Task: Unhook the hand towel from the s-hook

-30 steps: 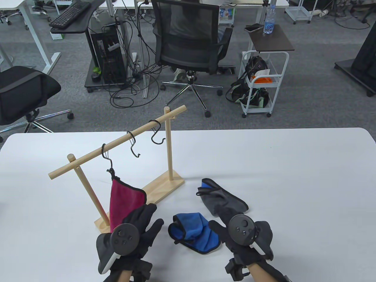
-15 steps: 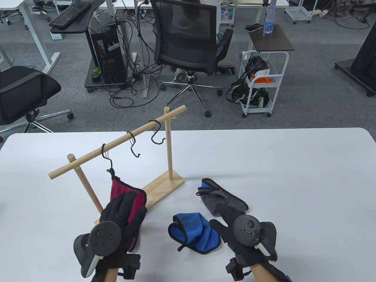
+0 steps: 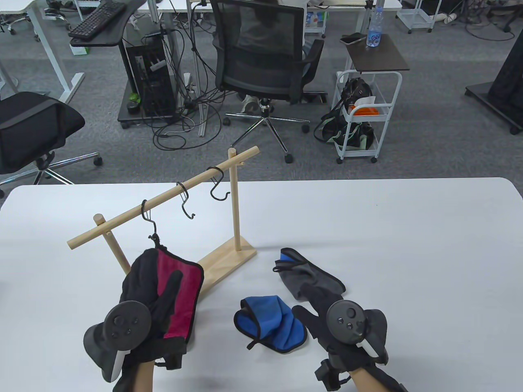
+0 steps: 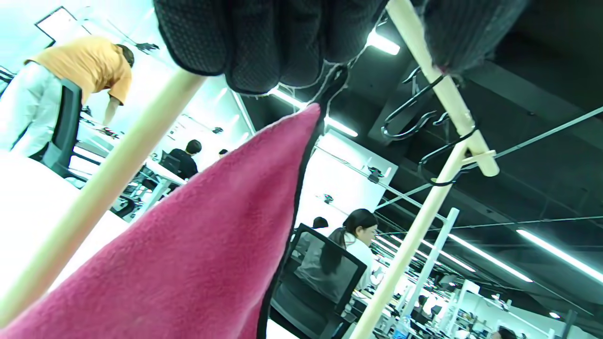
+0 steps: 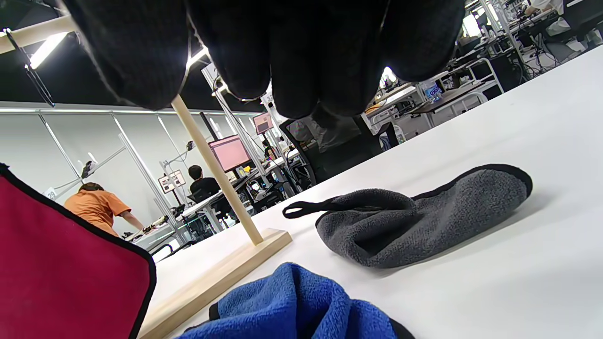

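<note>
Your left hand (image 3: 149,292) is raised against the face of the red hand towel (image 3: 182,298), fingers (image 3: 143,265) stretched upward along the cloth toward its top corner and thumb angled out to the right across it; the pictures do not settle whether you are pinching the cloth or only resting on it. The towel is a deep red with black edging, hanging from its black loop on the leftmost s-hook (image 3: 149,225), which rides on the slanted crossbar of the wooden rack (image 3: 229,255). In the left wrist view the towel (image 4: 188,245) tapers up to a point just beneath your fingertips (image 4: 264,52). Two more s-hooks (image 3: 186,202) hang bare farther up the bar. Your right hand (image 3: 327,322) lies low over the white tabletop (image 3: 408,245), fingers reaching forward and close together, their tips over the near edge of the grey towel (image 3: 310,275). A crumpled blue towel (image 3: 271,324) lies just left of that hand.
</note>
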A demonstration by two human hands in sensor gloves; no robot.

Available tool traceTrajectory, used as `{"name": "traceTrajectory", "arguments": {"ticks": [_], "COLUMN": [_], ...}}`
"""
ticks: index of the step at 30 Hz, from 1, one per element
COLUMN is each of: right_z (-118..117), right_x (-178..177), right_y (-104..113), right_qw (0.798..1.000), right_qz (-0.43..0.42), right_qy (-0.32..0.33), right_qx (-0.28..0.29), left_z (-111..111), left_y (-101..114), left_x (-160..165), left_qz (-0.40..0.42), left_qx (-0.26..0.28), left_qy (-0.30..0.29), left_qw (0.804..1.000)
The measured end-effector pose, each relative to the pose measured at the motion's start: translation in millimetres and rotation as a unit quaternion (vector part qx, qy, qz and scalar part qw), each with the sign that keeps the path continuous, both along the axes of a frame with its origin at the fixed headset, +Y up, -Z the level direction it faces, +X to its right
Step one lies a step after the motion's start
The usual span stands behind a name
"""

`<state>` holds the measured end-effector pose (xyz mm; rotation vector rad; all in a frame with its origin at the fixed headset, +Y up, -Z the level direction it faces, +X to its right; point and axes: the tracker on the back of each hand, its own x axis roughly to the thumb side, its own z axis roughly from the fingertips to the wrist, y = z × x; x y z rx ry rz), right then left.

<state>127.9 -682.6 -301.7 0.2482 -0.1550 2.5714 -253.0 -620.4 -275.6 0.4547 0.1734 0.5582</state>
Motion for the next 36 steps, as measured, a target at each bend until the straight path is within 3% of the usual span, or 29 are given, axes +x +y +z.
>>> {"name": "traceTrajectory", "arguments": {"ticks": [11, 18, 36], "right_z": [2, 2, 3], "right_x": [-2, 0, -3], "right_y": [0, 1, 2], "right_qw": [1.000, 1.000, 1.000], "right_qz": [0.012, 0.009, 0.014], "right_qy": [0.000, -0.004, 0.001], "right_qx": [0.001, 0.003, 0.007], "left_z": [-30, -37, -10], "left_y": [-16, -21, 13], "left_x": [0, -1, -11], "left_qz": [0.037, 0.028, 0.020], "left_qx": [-0.053, -0.066, -0.030], "left_qy": [0.061, 0.091, 0.108], "left_qw": [0.996, 0.993, 0.994]}}
